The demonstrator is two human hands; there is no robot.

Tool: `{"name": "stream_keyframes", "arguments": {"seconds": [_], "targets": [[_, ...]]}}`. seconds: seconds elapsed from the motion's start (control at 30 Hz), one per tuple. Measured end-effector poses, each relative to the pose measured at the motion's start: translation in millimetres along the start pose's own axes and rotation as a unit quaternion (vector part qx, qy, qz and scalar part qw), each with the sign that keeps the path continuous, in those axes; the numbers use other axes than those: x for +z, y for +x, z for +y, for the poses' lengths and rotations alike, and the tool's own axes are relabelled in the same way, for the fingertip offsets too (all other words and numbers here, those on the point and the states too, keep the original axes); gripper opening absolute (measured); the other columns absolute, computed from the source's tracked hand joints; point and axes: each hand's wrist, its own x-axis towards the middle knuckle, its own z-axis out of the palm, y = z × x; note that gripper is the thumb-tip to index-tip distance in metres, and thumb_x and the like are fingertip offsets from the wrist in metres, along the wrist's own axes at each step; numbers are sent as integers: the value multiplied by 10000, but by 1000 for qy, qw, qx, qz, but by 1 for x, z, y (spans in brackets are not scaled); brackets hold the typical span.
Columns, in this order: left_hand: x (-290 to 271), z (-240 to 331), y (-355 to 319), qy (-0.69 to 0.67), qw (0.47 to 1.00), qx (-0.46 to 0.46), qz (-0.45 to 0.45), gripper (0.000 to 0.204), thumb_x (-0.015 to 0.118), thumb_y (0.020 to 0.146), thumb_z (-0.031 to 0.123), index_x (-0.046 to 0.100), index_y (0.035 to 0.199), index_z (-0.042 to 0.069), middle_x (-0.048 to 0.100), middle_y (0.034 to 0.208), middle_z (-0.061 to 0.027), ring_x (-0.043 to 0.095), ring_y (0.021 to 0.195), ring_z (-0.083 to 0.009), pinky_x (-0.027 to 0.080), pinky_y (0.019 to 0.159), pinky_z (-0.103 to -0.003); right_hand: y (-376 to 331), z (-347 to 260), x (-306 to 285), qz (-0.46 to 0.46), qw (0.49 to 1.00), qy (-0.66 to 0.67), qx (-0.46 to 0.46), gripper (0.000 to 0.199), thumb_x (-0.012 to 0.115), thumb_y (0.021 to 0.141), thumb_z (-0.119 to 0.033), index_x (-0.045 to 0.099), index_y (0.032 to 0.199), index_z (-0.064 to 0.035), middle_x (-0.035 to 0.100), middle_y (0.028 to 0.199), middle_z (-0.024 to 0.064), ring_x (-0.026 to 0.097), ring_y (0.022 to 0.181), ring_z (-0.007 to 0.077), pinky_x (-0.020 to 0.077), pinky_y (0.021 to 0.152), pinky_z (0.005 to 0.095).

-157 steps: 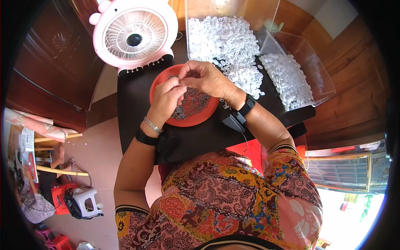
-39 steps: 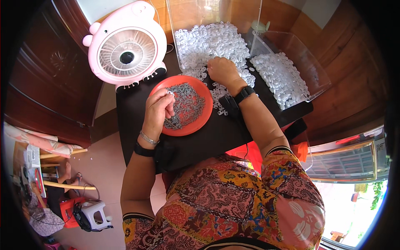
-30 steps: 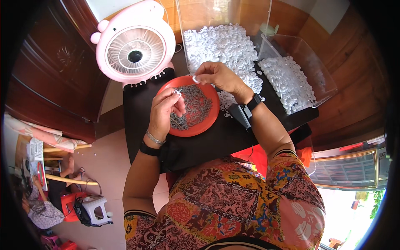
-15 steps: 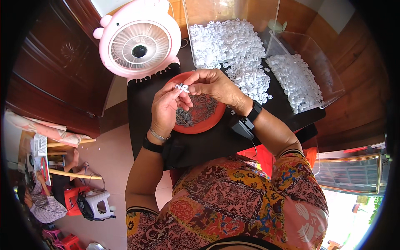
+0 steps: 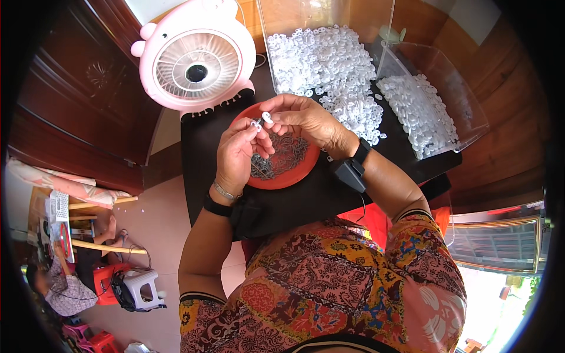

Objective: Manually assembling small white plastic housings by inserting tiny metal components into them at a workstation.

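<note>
Above a red-orange plate [image 5: 279, 183], my two hands meet with their fingertips pinched. A small white plastic piece [image 5: 256, 126] is held in my left hand [image 5: 236, 152], and a thin dark bit shows beside it. My right hand [image 5: 311, 122] pinches a small white oval piece [image 5: 267, 117] between thumb and forefinger, just apart from the other one. Thin grey metal-looking pieces [image 5: 288, 152] lie scattered in the plate under my fingers. Right of the plate, a loose heap of white oval pieces with holes [image 5: 353, 117] spreads on the dark table [image 5: 282, 209].
A pink animal-shaped fan [image 5: 247, 50] stands at the back left. A clear bin [image 5: 388, 26] behind the heap and a clear tilted box [image 5: 471, 126] at the right hold white pieces. Another person [image 5: 67, 288] sits at far left, near a white stool [image 5: 141, 288].
The white pieces at my fingertips were close together and are now slightly apart. My right fingertips have moved a little up and away from my left ones.
</note>
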Motion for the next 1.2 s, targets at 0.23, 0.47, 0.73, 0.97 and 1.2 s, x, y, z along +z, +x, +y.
{"name": "stream_keyframes", "arguments": {"seconds": [0.23,0.47,0.73,0.97,1.2], "targets": [[1,-5,1,0,1000,-7,-7,231,488,891,230,569,834,21,648,802,-135,618,637,-181,478,585,-258,-2,9,10,-9,977,-182,-109,253,557,907,15,632,1146,-23,653,919,2,581,833,55,488,796,226],[-1,-5,1,-12,1000,-12,-7,233,485,898,230,562,822,24,656,807,-150,617,629,-181,481,585,-260,-2,11,11,19,966,-219,-139,249,566,907,16,617,1149,-16,657,974,14,591,866,60,495,801,231],[3,-6,1,-8,1000,-8,-22,224,467,906,211,563,829,23,656,845,-152,618,662,-182,483,603,-261,-4,3,9,13,972,-206,-109,114,595,898,-23,601,1010,-2,644,873,24,596,817,70,491,735,215],[4,-7,1,-18,1000,11,2,208,466,897,190,560,827,18,658,876,-160,617,685,-185,486,617,-265,-2,14,7,62,972,-189,-129,67,618,883,-27,576,932,-11,618,828,9,575,725,62,478,667,206],[3,-7,0,-4,1000,12,19,220,457,910,182,576,841,11,661,858,-146,610,673,-171,482,615,-258,-1,2,-2,6,981,-191,-45,95,638,869,-35,592,949,-12,633,821,23,597,744,72,493,684,208]]}}
